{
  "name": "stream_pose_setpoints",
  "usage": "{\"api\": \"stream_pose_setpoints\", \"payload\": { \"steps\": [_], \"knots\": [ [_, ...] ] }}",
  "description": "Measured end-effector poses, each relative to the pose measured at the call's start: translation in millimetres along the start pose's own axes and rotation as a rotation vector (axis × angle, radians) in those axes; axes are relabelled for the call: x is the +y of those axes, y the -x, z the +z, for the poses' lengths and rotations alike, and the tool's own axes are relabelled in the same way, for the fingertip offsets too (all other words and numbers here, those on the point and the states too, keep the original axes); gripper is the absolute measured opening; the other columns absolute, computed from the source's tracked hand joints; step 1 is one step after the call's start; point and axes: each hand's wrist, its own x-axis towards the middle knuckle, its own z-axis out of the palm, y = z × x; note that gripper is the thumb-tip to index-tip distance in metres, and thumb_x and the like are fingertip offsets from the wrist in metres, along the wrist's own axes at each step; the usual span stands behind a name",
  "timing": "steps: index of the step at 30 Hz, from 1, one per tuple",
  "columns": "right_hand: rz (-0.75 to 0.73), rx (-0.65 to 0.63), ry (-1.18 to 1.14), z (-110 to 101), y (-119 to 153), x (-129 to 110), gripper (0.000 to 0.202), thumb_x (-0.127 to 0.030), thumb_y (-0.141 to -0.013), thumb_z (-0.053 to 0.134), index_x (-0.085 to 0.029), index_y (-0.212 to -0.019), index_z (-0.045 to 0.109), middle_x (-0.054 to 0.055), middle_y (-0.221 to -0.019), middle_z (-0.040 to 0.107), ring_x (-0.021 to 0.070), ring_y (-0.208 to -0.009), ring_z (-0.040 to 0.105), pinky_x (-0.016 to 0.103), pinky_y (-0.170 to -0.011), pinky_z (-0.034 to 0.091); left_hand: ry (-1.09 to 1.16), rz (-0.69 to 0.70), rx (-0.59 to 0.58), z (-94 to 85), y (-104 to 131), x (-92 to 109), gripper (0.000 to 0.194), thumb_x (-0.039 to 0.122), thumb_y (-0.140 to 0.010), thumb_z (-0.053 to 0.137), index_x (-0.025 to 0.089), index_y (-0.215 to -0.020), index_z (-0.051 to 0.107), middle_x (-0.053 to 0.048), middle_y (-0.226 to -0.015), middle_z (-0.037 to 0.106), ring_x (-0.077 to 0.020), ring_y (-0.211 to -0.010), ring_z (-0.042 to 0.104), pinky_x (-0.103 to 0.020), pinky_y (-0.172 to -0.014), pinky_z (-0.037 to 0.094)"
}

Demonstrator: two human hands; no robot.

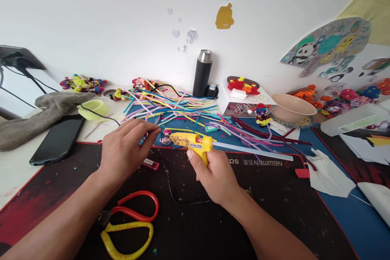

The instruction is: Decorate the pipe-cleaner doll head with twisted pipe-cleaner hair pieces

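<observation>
Wall and mat: white wall [122, 28] behind, dark mat [195, 231] beneath both hands on my feed.
Glue gun [184, 139]: in the right hand [217, 176], fingers wrapped round its handle, front aimed toward the left. I judge it light, stiff plastic; hold by the handle, front possibly hot.
Glue stick [252, 151]: out the gun's back, rightward beyond the right hand; likely slick.
Left hand [126, 146]: fingers curled; whether the tips pinch anything, I cannot tell.
Small figure [166, 137]: just beside the left fingertips; probably light, soft.
</observation>
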Motion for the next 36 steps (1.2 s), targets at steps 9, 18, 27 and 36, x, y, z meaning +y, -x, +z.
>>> {"api": "stream_pose_setpoints", "payload": {
  "steps": [9, 18, 27, 36],
  "knots": [
    [0.005, -0.016, -0.008, 0.2, -0.7, 0.3, 0.048, -0.054, -0.104, 0.051, -0.025, -0.067, 0.051, 0.002, -0.054, 0.060, 0.0168, -0.052, 0.058, 0.030, -0.055, 0.039, 0.017, 0.022, 0.003, -0.1, 0.3, -0.1, 0.013, 0.027, -0.105, 0.066, 0.025, -0.095, 0.073, -0.001, -0.084, 0.078, -0.0216, -0.078, 0.074, -0.032, -0.070, 0.052],
    [0.013, -0.008, -0.024, 0.3, -0.7, 0.5, 0.047, -0.055, -0.104, 0.052, -0.025, -0.068, 0.051, 0.001, -0.053, 0.059, 0.0170, -0.052, 0.058, 0.030, -0.054, 0.039, 0.010, 0.002, -0.002, -0.5, 0.6, 1.0, 0.015, 0.031, -0.107, 0.064, 0.027, -0.095, 0.071, -0.001, -0.086, 0.080, -0.0217, -0.080, 0.075, -0.033, -0.072, 0.053],
    [0.013, -0.003, -0.030, 0.5, -0.4, 1.2, 0.047, -0.055, -0.104, 0.053, -0.025, -0.068, 0.052, 0.002, -0.054, 0.060, 0.0169, -0.052, 0.058, 0.029, -0.054, 0.039, 0.022, 0.016, -0.007, -0.2, 2.2, -1.2, 0.010, 0.028, -0.107, 0.065, 0.027, -0.098, 0.070, 0.000, -0.087, 0.079, -0.0212, -0.080, 0.074, -0.034, -0.070, 0.053],
    [0.121, 0.043, -0.264, 4.7, -11.1, 21.1, 0.057, -0.070, -0.102, 0.056, -0.020, -0.077, 0.064, -0.001, -0.053, 0.060, 0.0131, -0.047, 0.055, 0.026, -0.052, 0.042, 0.204, -0.225, 0.021, -9.5, -5.1, 3.5, 0.009, 0.031, -0.103, 0.069, 0.028, -0.094, 0.072, 0.005, -0.083, 0.077, -0.0177, -0.071, 0.070, -0.030, -0.064, 0.054]
  ]
}}
